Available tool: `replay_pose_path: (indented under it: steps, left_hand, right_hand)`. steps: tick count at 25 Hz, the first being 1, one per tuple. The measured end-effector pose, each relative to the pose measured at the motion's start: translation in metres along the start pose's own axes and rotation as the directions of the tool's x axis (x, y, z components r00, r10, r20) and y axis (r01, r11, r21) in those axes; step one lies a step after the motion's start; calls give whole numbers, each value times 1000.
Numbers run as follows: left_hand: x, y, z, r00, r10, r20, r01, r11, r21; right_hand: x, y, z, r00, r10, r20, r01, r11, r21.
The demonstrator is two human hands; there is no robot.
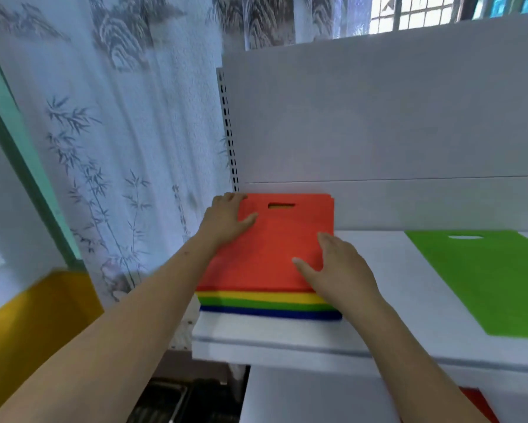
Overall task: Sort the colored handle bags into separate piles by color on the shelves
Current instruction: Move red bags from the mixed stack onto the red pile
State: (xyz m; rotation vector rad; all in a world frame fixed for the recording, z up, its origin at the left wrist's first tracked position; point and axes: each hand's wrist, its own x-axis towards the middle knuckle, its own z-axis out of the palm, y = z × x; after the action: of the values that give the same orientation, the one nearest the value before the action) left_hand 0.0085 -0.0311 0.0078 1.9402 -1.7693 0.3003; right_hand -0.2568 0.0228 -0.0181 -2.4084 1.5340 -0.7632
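Orange bag (282,239) topped a stack (265,303) with yellow, green and blue edges showing, at the shelf's (363,334) left end against the back panel. Left hand (226,219) lay flat on its upper-left corner, right hand (337,267) on its lower-right, fingers (305,265) extended and slightly spread, pinching nothing. A green bag (488,279) lay apart, farther right on the shelf.

Bamboo-printed curtain (110,141) hangs beside a barred window (415,13).

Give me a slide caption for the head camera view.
Both hands rest on a red handle bag topping a multicolored stack; a green bag lies apart.
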Motion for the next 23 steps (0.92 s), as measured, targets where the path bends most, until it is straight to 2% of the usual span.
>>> replay_pose_path:
  steps: [2,4,11,15,17,19,21,23]
  left_hand:
    - [22,-16,21,990,-1,142,-20,988,152]
    - [31,-29,42,979,-6,203,-34,981,190]
    - [29,-44,70,990,129,-58,-117,977,177]
    - [22,-34,51,949,296,-105,-276,946,168]
    - [19,-26,35,949,292,-119,-283,955,87]
    - [18,-17,17,957,235,-168,-251,965,-80]
    - [16,-2,-3,957,174,-232,-237,931,-279]
    - [12,19,-23,966,122,-228,-217,861,-460]
  right_hand:
    - [12,1,10,993,-2,114,16,993,-118]
    - [18,5,18,983,19,181,13,985,-175]
    - [16,-3,25,991,41,129,-13,978,-209]
    - [11,-13,30,997,65,50,-55,983,-177]
    - [3,-13,27,996,80,-44,-85,986,-141]
    - [-9,-11,17,977,116,-179,-120,993,-15]
    - [-26,-7,3,937,164,-308,-108,976,191]
    - [-46,-1,-13,890,189,-415,-67,955,290]
